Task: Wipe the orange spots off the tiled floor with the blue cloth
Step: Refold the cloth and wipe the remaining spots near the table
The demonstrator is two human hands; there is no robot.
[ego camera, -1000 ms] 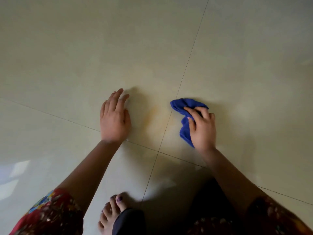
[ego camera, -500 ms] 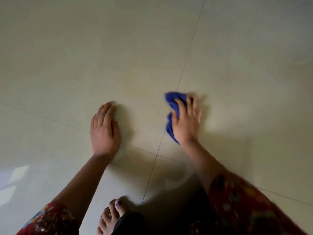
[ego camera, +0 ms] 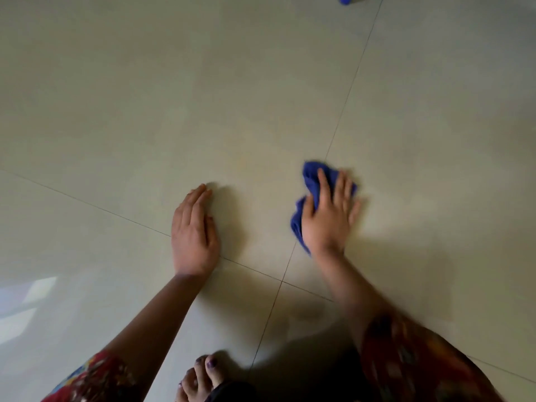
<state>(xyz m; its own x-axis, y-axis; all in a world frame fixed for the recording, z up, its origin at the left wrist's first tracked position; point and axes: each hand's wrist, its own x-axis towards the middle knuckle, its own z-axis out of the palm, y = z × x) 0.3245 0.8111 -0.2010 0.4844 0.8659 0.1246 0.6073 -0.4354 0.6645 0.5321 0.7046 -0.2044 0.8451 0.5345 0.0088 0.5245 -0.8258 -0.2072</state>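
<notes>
Now our right hand (ego camera: 327, 220), grip released, presses the crumpled blue cloth (ego camera: 309, 181) beneath; left hand (ego camera: 193, 230) flat on pale tiled floor (ego camera: 203, 97).

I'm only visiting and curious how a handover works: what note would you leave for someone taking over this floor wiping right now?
Left hand: flat on the floor, holding nothing.
Right hand: fingers spread, pressing the bunched cloth onto the floor, across a grout line.
Done: no clear orange spot shows. Only a faint yellowish tinge lies left of the cloth, and the picture is blurred.
Left: look closely at that patch and probably wipe it again if any colour remains.
</notes>
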